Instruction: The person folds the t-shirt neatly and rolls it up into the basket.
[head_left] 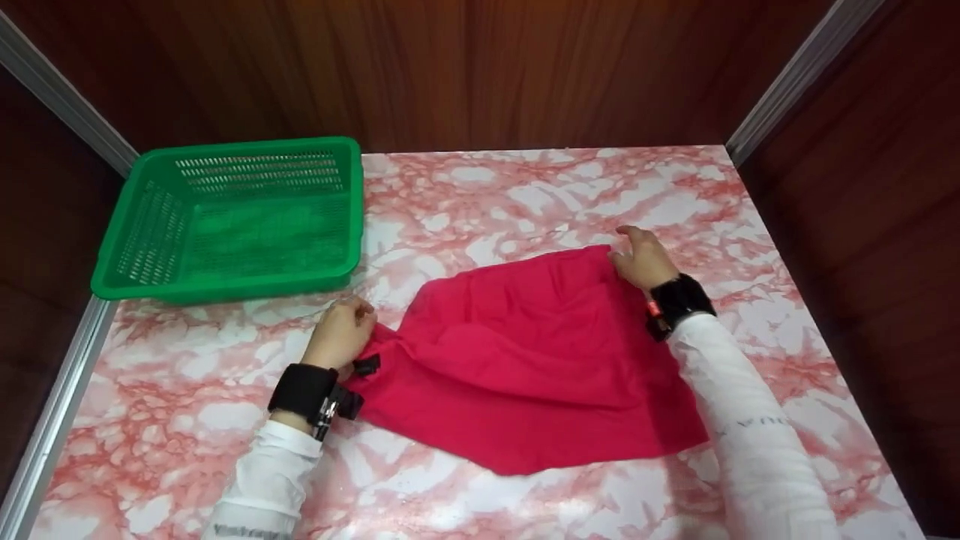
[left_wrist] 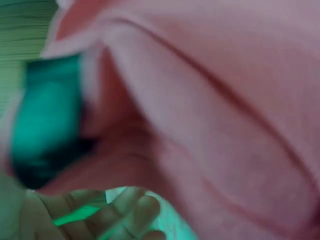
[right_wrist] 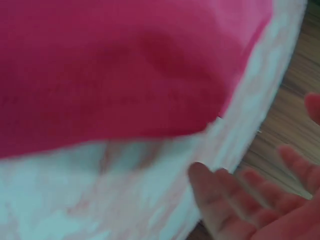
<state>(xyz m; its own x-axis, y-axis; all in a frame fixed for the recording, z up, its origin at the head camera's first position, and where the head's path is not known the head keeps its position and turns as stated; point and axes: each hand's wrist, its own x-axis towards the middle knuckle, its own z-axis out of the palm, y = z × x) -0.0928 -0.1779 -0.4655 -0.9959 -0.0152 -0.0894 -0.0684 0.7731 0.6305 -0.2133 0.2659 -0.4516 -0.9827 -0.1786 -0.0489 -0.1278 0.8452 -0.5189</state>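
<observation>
A crimson cloth garment [head_left: 525,360] lies spread with soft folds, its exact kind not showing. At its narrow left end, my left hand [head_left: 341,330] pinches the fabric with bent fingers. A small dark label [head_left: 367,365] shows beside that hand; in the left wrist view the label [left_wrist: 47,115] sits by an opening in the cloth, above the curled fingers [left_wrist: 142,212]. My right hand [head_left: 643,259] is at the garment's upper right corner, thumb and fingers spread. The right wrist view has its fingers [right_wrist: 215,195] extended beside the cloth edge, holding nothing.
A green plastic basket [head_left: 225,289] with slotted sides stands at the back left of the marbled red-and-white table [head_left: 525,187]. Dark wooden panels [head_left: 465,75] with metal corner strips enclose the back and both sides.
</observation>
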